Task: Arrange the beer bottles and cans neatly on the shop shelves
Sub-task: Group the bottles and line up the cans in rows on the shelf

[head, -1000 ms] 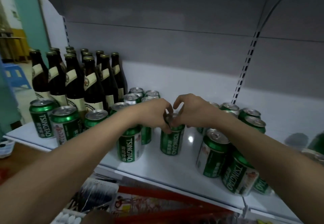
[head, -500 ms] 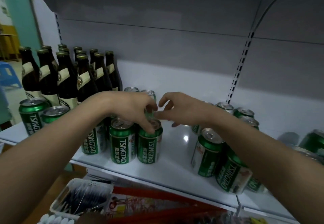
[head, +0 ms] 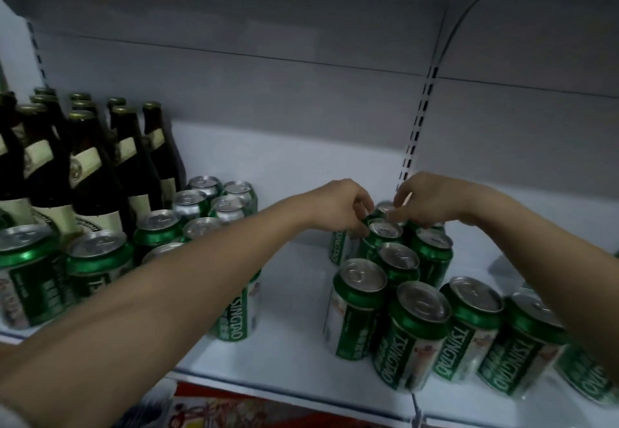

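place: shop | evidence: slotted white shelf (head: 301,344); massed beer cans (head: 415,327); bottles (head: 90,173)

Head camera looks down, close over shelf (head: 294,344).

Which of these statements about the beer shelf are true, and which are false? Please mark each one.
1. The brown beer bottles stand at the left of the shelf. True.
2. Both hands reach to the left group of cans. False: the left hand and the right hand are at the right group of green Tsingtao cans.
3. All visible cans are upright. True.
4. The cans are red. False: they are green with silver tops.
5. One can lies on its side. False: none does.
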The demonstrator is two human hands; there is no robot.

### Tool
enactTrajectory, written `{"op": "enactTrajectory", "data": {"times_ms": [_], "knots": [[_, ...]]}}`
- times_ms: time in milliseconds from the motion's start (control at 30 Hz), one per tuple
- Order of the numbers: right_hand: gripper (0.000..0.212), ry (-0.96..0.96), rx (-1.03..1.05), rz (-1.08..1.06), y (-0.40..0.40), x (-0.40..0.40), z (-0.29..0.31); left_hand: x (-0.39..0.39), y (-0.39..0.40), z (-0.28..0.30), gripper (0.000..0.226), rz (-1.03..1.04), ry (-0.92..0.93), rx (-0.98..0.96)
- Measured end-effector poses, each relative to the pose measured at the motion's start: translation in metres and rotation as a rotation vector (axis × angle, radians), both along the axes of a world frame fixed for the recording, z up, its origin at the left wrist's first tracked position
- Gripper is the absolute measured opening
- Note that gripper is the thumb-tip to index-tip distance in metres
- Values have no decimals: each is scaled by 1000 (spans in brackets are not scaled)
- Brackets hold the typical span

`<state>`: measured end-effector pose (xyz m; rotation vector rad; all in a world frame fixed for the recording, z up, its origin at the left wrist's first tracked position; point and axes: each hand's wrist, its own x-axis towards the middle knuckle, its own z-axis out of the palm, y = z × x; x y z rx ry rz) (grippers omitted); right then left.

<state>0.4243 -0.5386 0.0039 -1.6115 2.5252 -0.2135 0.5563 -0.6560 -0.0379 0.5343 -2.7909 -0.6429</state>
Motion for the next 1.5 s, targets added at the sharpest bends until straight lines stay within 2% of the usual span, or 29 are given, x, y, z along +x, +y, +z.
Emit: {"op": "enactTrajectory", "data": {"times_ms": [100,167,333,400,500,567,667,733,800,867,1167,1333,1500], "knots": [[49,-14,18,5,-2,-5,-15,-21,1,-9,41,-21,-49,-59],[44,18,4,14,-5,-7,-25,-29,0,-12,37,-6,-47,-100],[40,6,-151,5,-7,-10,-36,-30,1,-14,37,15,-7,-79],[46,-25,-229,4,-3,-8,-34,-24,2,-10,39,45,62,-16],[56,-133,-393,27,6,-1,-19,-8,4,7,54,72,209,89],[54,-227,-537,79,12,7,-2,7,9,25,57,71,316,171],[49,-269,-718,121,17,24,24,34,20,54,57,33,446,308],[44,-304,-778,144,19,41,36,54,27,70,67,46,458,265],[35,-322,-838,182,19,61,41,74,36,81,73,73,435,141],[28,-334,-887,215,19,84,41,92,47,84,58,71,451,35],[37,-345,-757,313,20,166,16,187,66,57,38,194,391,28],[35,-315,-632,318,30,187,-12,210,76,27,42,234,283,43],[31,-285,-536,295,33,197,-49,206,74,-11,47,305,121,-81]]}}
